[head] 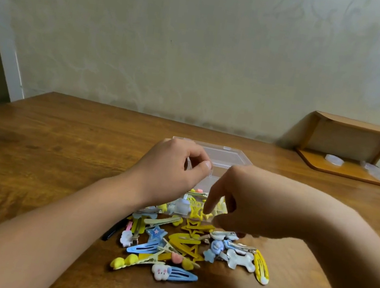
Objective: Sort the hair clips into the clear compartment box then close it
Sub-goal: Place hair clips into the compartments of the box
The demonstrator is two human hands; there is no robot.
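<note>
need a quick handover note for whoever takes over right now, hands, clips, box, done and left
Left hand: over the clear compartment box, fingers curled; whether it holds anything is unclear.
Right hand: reaching down at the box's near edge, fingertips blurred.
Box: open on the table, lid back, a few yellow clips already inside.
Left: the loose pile of hair clips in front of the box, then close the lid.

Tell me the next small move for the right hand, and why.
Probably close the right hand on a yellow star clip at the near edge of the clear compartment box and set it into a compartment. Its fingers point down just there, the lid lies open behind, and a pile of hair clips on the wooden table remains unsorted. The left hand steadies the box.
</note>
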